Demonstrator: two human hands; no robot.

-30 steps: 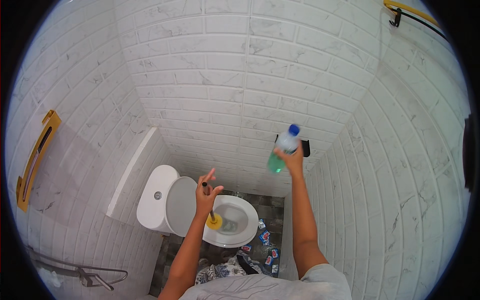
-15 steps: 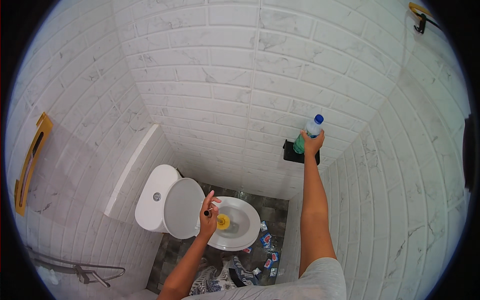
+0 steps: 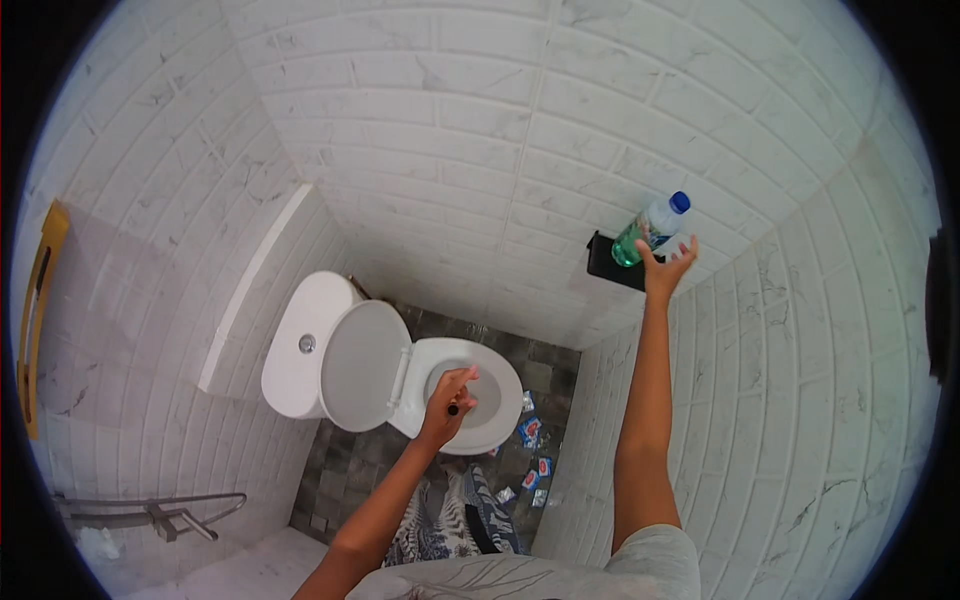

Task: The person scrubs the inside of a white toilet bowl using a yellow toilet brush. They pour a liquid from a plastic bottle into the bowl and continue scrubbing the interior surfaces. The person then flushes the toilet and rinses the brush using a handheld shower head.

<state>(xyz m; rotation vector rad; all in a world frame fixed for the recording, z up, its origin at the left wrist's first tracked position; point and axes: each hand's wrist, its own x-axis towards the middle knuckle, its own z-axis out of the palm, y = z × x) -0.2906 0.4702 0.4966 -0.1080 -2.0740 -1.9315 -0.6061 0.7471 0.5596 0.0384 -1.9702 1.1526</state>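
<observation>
My left hand is closed around a toilet brush, whose black handle end pokes out of the fist. It is over the white toilet bowl, and hides the brush's head from sight. At the right, my outstretched right hand has its fingers spread, the thumb close beside a clear plastic bottle. That bottle has a blue cap and green liquid in its lower part. It stands on a small black wall shelf. Whether the thumb still touches it I cannot tell.
The toilet lid is raised against the white cistern. Several small blue, red and white packets lie on the dark tiled floor right of the bowl. White tiled walls close in; a metal rail is at lower left.
My right hand has let go of the bottle and opened, moving slightly right of it. My left hand has shifted over the bowl, and the brush's yellow head is now out of sight.
</observation>
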